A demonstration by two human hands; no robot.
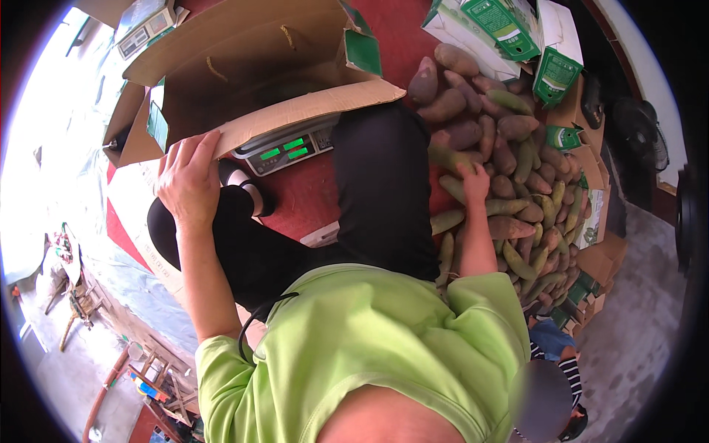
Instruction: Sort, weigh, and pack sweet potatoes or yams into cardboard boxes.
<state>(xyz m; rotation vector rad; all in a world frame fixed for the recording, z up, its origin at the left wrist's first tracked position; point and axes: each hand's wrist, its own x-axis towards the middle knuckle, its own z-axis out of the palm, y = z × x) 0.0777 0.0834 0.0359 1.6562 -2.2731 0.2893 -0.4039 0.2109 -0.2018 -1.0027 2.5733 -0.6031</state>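
Note:
My left hand (189, 177) is closed on the near flap (295, 112) of an open cardboard box (244, 48), thumb and fingers at its left corner. The box rests on a digital scale (284, 153) with a lit green display, and its inside looks dark. On the right, my right hand (473, 183) reaches into a heap of roots, its fingers closed around the near end of a green radish (446, 156). Around it lie many long green radishes (521, 262) and reddish-brown roots (463, 135); I cannot tell exactly what kind the reddish ones are.
Green-and-white cartons (502, 29) stand beyond the heap, and more cardboard boxes (602, 258) line its right side. Another scale (144, 33) sits at the far left. A person in a striped top (570, 373) is at the lower right, near a black fan-like object (641, 133).

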